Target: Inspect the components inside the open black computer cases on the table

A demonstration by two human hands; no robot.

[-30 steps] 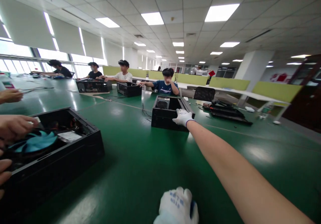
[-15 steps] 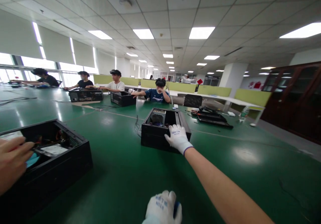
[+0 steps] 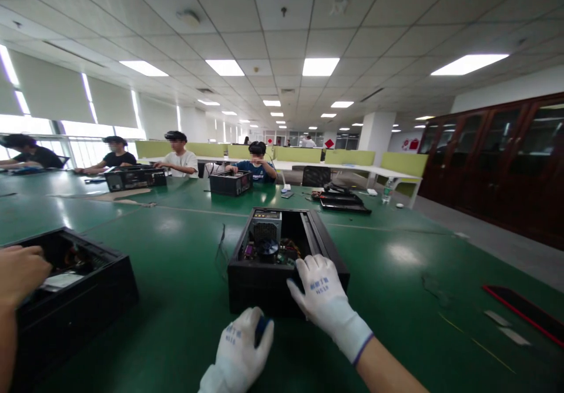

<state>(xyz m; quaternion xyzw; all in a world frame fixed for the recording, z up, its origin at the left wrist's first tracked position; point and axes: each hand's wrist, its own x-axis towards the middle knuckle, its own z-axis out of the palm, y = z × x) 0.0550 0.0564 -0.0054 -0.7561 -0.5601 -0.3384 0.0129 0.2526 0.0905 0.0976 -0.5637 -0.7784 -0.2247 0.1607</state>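
Note:
An open black computer case [image 3: 264, 290] lies on the green table in front of me, with a round fan and a metal power supply showing inside. My right hand [image 3: 319, 284], in a white glove, rests on its near right edge, thumb apart from the fingers, gripping the rim. My left hand [image 3: 242, 343], also gloved in white, is just before the case's near side. Its fingers are curled, and something dark blue shows between thumb and fingers; I cannot make out whether this is an object or part of the glove.
At the left, another person's bare hand [image 3: 22, 272] reaches over a second open case [image 3: 79, 311]. Across the table [image 3: 185, 222] sit several people with cases. Black panels [image 3: 343, 202], a bottle [image 3: 388, 190] and a red-edged black piece [image 3: 524, 311] lie or stand rightward.
The view has turned right. The case in front is nearer and lower in view, my right hand still on its edge. My left hand has come closer to the case's near side.

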